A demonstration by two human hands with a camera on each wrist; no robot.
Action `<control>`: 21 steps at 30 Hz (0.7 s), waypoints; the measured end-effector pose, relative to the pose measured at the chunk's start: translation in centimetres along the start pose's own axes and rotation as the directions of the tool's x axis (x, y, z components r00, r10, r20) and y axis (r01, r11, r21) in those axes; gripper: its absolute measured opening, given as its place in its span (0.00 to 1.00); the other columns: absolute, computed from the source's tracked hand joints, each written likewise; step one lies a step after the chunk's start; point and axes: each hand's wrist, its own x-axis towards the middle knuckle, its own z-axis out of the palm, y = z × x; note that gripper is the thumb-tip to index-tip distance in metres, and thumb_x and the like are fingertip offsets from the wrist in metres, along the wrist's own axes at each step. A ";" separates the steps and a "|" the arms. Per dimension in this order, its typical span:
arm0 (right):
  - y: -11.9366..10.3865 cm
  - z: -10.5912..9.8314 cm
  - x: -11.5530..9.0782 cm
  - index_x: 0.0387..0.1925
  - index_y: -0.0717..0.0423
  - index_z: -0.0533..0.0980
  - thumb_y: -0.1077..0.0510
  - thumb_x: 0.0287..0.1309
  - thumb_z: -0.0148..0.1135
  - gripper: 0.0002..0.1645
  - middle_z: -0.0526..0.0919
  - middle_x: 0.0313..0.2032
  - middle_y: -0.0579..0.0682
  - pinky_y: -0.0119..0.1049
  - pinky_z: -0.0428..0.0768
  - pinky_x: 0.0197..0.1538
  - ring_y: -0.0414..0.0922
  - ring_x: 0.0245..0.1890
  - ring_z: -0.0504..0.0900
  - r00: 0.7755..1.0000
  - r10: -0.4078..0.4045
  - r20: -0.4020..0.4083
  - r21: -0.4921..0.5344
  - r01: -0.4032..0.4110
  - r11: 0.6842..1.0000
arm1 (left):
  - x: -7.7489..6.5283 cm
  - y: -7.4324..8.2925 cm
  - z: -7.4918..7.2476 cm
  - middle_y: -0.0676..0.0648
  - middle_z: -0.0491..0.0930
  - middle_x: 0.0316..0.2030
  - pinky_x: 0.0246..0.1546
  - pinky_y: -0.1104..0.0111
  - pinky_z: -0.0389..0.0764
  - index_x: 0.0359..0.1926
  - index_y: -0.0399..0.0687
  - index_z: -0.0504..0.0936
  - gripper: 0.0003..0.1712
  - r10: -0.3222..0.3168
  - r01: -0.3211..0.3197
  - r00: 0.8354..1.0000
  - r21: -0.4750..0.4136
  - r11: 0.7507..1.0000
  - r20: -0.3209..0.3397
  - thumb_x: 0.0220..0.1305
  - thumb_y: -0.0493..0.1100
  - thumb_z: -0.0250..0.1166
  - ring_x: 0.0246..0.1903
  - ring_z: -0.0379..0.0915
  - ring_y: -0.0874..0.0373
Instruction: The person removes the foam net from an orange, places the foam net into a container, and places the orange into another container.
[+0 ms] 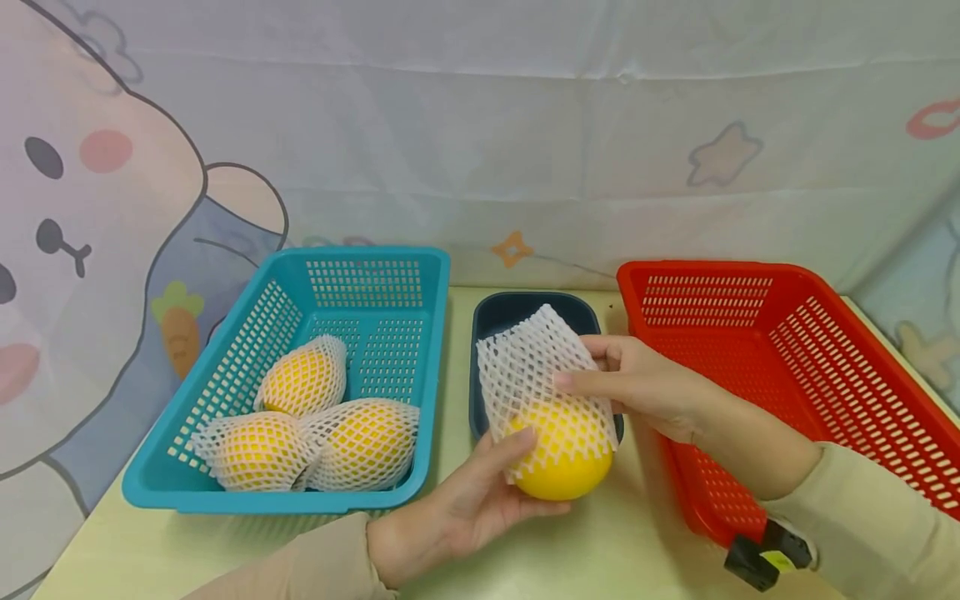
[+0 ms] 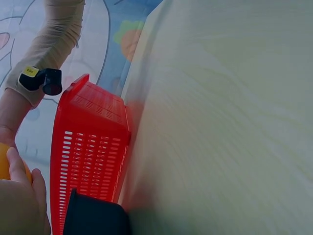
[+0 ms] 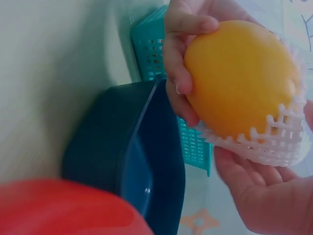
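Note:
My left hand grips a round yellow fruit from below and the left side, its thumb lying on the front. A white foam net sleeve covers the fruit's upper part and stands up loose above it. Between thumb and fingers, my right hand pinches the sleeve's right side. In the right wrist view the bare end of the fruit faces the camera, with the net round its other end. Behind both hands, a dark blue bin is partly hidden by the sleeve.
On the left, a turquoise basket holds three netted yellow fruits. A red basket stands on the right, its near part behind my right forearm. A patterned cloth hangs behind the pale table.

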 end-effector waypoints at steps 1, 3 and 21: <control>0.0 0.0 0.0 0.54 0.66 0.67 0.52 0.55 0.64 0.31 0.79 0.43 0.56 0.42 0.79 0.46 0.50 0.40 0.79 1.000 0.009 0.017 -0.006 -0.009 1.000 | 0.0 0.0 0.0 0.39 0.63 0.60 0.50 0.53 0.74 0.69 0.58 0.48 0.42 0.003 -0.003 1.000 0.003 1.000 0.000 0.60 0.49 0.63 0.51 0.69 0.48; 0.1 0.1 0.0 0.54 0.66 0.66 0.52 0.55 0.64 0.31 0.79 0.43 0.57 0.42 0.79 0.46 0.51 0.41 0.79 0.998 0.014 0.060 -0.011 -0.013 1.000 | 0.0 0.0 0.0 0.39 0.63 0.60 0.49 0.53 0.75 0.69 0.57 0.49 0.43 0.008 -0.008 1.000 0.013 1.000 0.001 0.59 0.49 0.63 0.51 0.69 0.49; 0.5 0.6 0.2 0.47 0.69 0.72 0.57 0.51 0.68 0.26 0.82 0.40 0.57 0.40 0.80 0.43 0.51 0.37 0.82 0.999 0.021 -0.029 0.040 -0.019 0.999 | 0.2 -0.5 0.0 0.40 0.64 0.59 0.49 0.54 0.75 0.69 0.55 0.49 0.43 -0.018 0.018 1.000 0.019 1.000 0.014 0.59 0.50 0.65 0.49 0.70 0.49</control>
